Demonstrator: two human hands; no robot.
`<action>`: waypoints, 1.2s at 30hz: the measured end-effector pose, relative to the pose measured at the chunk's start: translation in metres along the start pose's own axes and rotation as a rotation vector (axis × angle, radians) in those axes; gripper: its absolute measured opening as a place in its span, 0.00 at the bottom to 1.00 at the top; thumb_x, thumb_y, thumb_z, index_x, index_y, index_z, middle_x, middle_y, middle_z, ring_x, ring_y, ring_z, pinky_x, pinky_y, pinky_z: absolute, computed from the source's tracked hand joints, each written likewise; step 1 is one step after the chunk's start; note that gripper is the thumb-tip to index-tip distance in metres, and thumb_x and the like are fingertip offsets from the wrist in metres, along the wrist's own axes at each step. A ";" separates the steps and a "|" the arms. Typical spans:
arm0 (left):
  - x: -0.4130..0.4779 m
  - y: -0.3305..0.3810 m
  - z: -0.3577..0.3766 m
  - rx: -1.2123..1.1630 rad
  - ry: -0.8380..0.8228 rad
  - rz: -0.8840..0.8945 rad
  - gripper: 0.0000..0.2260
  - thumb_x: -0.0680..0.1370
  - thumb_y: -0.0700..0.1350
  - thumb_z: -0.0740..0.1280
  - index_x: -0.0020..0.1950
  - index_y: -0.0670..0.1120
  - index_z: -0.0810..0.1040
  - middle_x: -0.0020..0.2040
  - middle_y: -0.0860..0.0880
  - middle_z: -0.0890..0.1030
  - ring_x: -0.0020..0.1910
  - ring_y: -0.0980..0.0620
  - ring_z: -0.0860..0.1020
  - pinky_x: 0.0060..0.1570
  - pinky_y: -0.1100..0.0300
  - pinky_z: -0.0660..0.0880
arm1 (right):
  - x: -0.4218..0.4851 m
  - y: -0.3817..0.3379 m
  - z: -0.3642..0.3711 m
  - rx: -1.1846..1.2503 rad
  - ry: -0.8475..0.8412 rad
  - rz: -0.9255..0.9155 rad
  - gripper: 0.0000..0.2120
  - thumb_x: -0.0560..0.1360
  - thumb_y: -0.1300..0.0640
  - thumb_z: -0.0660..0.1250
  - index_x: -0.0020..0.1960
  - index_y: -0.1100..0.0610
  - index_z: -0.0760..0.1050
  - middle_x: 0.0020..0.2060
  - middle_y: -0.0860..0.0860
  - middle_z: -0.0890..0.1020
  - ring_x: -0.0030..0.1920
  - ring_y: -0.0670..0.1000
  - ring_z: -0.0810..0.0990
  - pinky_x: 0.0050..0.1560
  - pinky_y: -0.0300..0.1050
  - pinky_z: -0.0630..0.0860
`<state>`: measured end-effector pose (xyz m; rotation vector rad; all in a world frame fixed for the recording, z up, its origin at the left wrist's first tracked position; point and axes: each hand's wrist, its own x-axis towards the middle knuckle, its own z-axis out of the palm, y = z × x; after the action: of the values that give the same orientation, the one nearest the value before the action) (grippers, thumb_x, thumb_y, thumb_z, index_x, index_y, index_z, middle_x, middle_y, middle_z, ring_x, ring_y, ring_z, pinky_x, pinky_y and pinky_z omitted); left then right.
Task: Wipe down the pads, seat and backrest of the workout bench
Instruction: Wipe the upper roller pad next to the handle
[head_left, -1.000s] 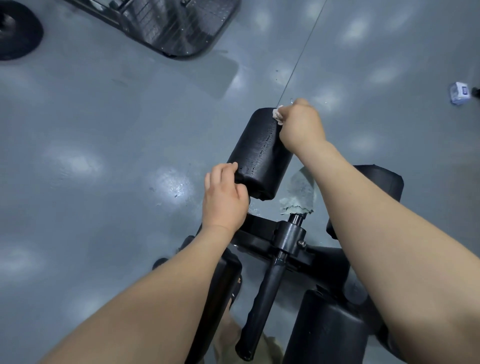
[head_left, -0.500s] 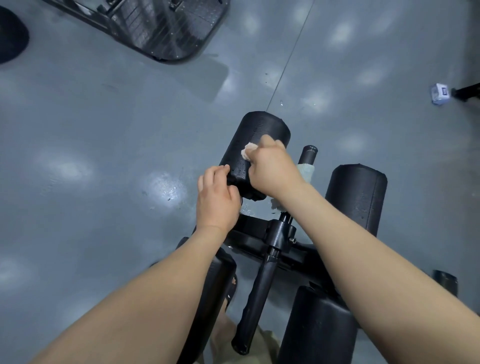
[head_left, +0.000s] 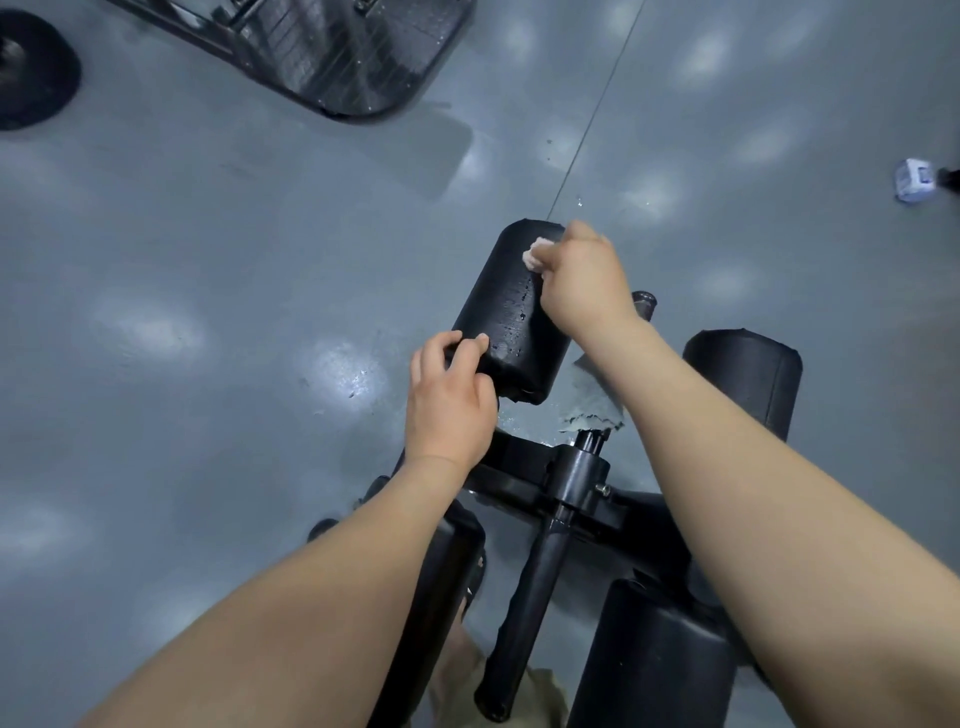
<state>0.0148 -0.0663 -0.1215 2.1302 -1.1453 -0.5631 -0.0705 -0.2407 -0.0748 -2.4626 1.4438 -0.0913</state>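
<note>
A black roller pad (head_left: 506, 306), wet with droplets, sticks out from the bench frame (head_left: 535, 475). My left hand (head_left: 449, 400) grips the pad's near end. My right hand (head_left: 584, 280) holds a small pale cloth (head_left: 535, 257) pressed against the pad's far end. A second black roller pad (head_left: 748, 379) lies to the right, partly behind my right forearm. Two more black pads (head_left: 654, 660) sit low in the frame, either side of a black handle bar (head_left: 524, 618).
Grey glossy floor (head_left: 208, 312) lies all around. A black machine footplate (head_left: 337, 52) stands at the top, a round black weight plate (head_left: 31, 67) at the top left. A small white-blue object (head_left: 913, 179) lies at the far right.
My right hand slid the cloth from the pad's middle back toward its far end. My left hand kept its grip on the near end.
</note>
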 end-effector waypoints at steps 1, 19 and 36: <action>0.000 0.000 0.000 0.000 0.003 0.006 0.19 0.76 0.37 0.61 0.64 0.48 0.79 0.64 0.47 0.73 0.66 0.45 0.69 0.57 0.57 0.70 | -0.006 -0.003 0.001 -0.009 -0.005 -0.027 0.13 0.73 0.68 0.58 0.45 0.54 0.78 0.46 0.52 0.67 0.52 0.62 0.72 0.46 0.45 0.66; 0.000 -0.002 0.000 -0.022 0.000 -0.016 0.19 0.76 0.38 0.60 0.65 0.49 0.79 0.64 0.48 0.72 0.66 0.47 0.68 0.59 0.53 0.73 | -0.004 -0.004 -0.004 -0.040 -0.043 -0.087 0.14 0.75 0.67 0.59 0.47 0.55 0.81 0.50 0.55 0.73 0.55 0.61 0.71 0.49 0.45 0.69; 0.000 0.000 0.000 -0.011 -0.004 -0.039 0.19 0.77 0.38 0.60 0.65 0.50 0.78 0.64 0.51 0.72 0.67 0.49 0.67 0.54 0.62 0.67 | -0.006 -0.009 -0.003 0.026 -0.062 -0.085 0.15 0.76 0.68 0.61 0.52 0.56 0.83 0.52 0.54 0.76 0.54 0.58 0.69 0.51 0.46 0.71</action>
<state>0.0152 -0.0666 -0.1210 2.1468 -1.1022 -0.5902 -0.0660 -0.2319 -0.0689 -2.4834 1.3046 -0.0497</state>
